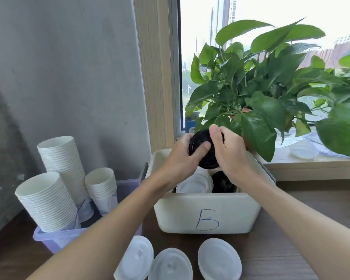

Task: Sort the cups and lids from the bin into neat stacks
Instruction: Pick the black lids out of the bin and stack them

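Above a cream bin (208, 213) marked with a blue "B", both hands hold a black lid (200, 142) or a small bunch of black lids. My left hand (182, 158) grips its left side with the thumb across the top. On its right side, my right hand (228, 152) pinches it. Inside the bin lie white lids (194, 183) and more black lids (223, 182). Three stacks of white lids (137, 257) (171, 265) (219, 259) stand on the wooden table in front of the bin. Three stacks of white paper cups (47, 201) (63, 158) (102, 186) stand in a lilac tub (55, 239) at the left.
A leafy green potted plant (261, 87) fills the window sill right behind the bin. A clear plastic lid (303, 151) lies on the sill at the right. A grey wall closes off the left side.
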Available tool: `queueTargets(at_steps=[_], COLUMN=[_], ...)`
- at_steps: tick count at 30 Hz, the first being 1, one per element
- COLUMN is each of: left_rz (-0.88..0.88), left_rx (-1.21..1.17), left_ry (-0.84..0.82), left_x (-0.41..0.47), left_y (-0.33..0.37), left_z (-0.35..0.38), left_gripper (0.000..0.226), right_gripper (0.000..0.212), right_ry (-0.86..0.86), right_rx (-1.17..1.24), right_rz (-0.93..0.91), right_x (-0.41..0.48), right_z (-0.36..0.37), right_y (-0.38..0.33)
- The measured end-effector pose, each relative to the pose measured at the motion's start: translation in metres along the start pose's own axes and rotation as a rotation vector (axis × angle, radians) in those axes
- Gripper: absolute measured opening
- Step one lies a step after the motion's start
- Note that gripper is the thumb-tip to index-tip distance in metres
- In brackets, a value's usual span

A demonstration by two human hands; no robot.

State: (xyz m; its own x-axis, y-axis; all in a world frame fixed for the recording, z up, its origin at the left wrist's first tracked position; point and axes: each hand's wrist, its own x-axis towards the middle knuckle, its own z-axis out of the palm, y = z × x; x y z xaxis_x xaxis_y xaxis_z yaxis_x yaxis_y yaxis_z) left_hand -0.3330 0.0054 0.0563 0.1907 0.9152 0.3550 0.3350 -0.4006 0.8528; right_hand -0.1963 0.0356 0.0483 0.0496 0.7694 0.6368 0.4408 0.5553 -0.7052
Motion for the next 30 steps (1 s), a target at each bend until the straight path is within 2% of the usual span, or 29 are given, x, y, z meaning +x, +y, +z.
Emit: queueTargets(at_steps=[2,9,14,19,21,25,28,30], left_rz=[0.016,0.029,0.002,-0.041,-0.039,-0.050,-0.054,-0.047], left_rx=[-0.031,-0.144,-0.165,-0.088,-0.082,-0.041,-0.017,-0.028], left_ry=[-0.018,0.022,0.018,0.028,0.073,0.128,0.117,0.098], left_x=[-0.002,0.003,0.004,0.005,0.007,0.017,0.020,0.021], left_y=[-0.006,-0.024,-0.029,-0.034,-0.036,-0.038,-0.039,-0.039], left_z=[0.002,0.009,0.010,0.005,0.005,0.006,0.007,0.008], left_gripper=[0.003,0.020,0.024,0.030,0.028,0.024,0.030,0.028], right_gripper=[0.040,0.058,0.054,0.038,0.042,0.036,0.045,0.055], right_ry=[-0.003,-0.014,-0.027,-0.183,-0.142,-0.041,-0.106,-0.152], right_rx=[-0.011,-0.030,-0.028,0.110,0.167,0.176,0.223,0.150], right_rz=[0.018,-0.011,-0.042,0.047,0.087,0.176,0.237,0.224], right_x=[-0.001,-0.004,-0.006,-0.010,-0.007,0.005,0.009,0.009], right_z=[0.004,0.008,0.007,0.009,0.009,0.011,0.013,0.013], right_y=[0.005,0.013,0.013,0.016,0.017,0.015,0.017,0.018])
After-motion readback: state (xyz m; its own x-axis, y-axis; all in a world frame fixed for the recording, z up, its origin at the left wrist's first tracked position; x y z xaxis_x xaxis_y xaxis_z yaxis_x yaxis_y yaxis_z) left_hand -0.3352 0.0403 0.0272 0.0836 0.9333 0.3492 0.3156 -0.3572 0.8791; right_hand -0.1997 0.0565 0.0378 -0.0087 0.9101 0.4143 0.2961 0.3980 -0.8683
